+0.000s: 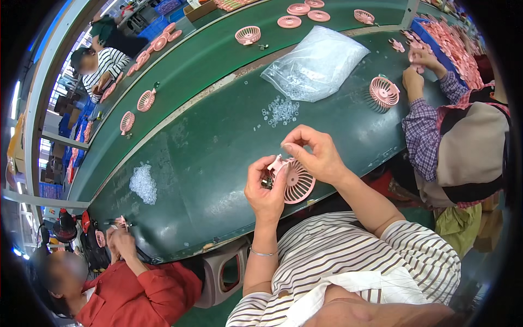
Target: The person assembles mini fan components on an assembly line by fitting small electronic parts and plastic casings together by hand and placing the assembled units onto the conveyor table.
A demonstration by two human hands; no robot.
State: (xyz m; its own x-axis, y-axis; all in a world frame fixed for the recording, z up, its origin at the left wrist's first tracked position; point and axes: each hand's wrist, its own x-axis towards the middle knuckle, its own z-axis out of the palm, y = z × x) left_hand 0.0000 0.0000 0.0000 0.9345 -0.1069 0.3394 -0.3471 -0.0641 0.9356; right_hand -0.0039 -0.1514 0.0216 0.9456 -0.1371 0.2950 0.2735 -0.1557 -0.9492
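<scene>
My left hand [266, 188] is closed around a pink round fan grille [300, 182], held tilted just above the near edge of the green work table. A small circuit board [267, 180] with dark parts shows between my left fingers and the grille's neck. My right hand [316, 154] pinches thumb and forefinger together at the top of the grille's neck; whatever is between those fingertips is too small to make out. Beyond my hands lies a loose pile of small clear rings [281, 111], in front of a clear plastic bag [318, 62] full of similar pieces.
Another clear pile [143, 184] sits to the left. A stack of pink grilles [384, 92] stands at right, near a co-worker's hands [414, 82] and a blue bin [447, 49] of pink parts. A co-worker in red [141, 294] works at left. The conveyor [201, 68] beyond carries pink grilles.
</scene>
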